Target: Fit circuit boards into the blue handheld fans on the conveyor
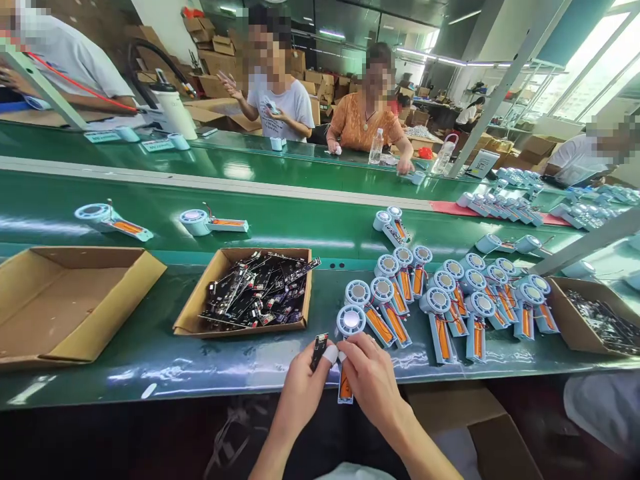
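Hands meet at the near edge of a green bench. The left hand pinches a small black board between thumb and fingertips, one tip in a white cot. The right hand is closed over the handle of a pale-blue fan lying flat on the bench.

The fan's long axis runs straight away from the person. Its round head sits just beyond the fingertips, and its orange-filled handle points back between the wrists. The board stands tilted just left of that handle, close to it but apart. The left hand has the board; the right hand is on the fan.

Beyond and to the left of the hands, a box holds a heap of similar dark boards. Farther left lies a second box, showing only its cardboard floor. Beyond and to the right of the right hand, more fans lie packed side by side, heads away and handles toward the person. A third box sits past them on the far right.

Past the bench runs a glossy green belt carrying two single fans well to the left. Across it other workers sit at a far counter with a water bottle. Stacked cartons fill the hall behind them, and daylight comes in from windows on the right.
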Motion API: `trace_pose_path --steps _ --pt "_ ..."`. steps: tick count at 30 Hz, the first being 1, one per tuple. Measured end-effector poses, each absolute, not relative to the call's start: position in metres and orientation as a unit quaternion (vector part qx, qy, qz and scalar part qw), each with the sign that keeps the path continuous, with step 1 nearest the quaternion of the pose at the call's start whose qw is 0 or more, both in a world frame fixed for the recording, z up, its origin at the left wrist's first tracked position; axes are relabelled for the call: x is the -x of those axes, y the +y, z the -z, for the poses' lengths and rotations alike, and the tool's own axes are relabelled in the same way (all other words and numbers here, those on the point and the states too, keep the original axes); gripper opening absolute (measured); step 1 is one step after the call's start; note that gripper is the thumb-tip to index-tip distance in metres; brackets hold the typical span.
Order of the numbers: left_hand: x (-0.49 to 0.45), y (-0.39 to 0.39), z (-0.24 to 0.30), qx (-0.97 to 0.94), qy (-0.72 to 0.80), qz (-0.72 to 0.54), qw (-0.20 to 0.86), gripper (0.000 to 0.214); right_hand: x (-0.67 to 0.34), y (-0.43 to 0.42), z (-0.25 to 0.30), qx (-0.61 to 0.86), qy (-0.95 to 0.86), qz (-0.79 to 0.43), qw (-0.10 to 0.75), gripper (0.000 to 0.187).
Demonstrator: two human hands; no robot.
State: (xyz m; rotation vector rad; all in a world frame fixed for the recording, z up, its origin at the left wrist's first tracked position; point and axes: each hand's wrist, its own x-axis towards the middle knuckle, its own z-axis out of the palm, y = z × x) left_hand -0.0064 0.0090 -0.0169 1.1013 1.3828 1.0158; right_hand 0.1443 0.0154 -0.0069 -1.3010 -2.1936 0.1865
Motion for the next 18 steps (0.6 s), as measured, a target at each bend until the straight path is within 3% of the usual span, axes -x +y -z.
trace_pose_path --steps 9,18 --pt "0.010 0.003 0.015 -0.459 0.581 -0.373 0.559 0.050 -0.148 0.021 0.005 0.472 -0.818 -0.057 0.323 0.022" --pt "0.003 -0.002 0.014 -0.564 0.599 -0.400 0.404 0.033 -0.138 0.018 0.001 0.519 -0.810 -0.059 0.267 0.017"
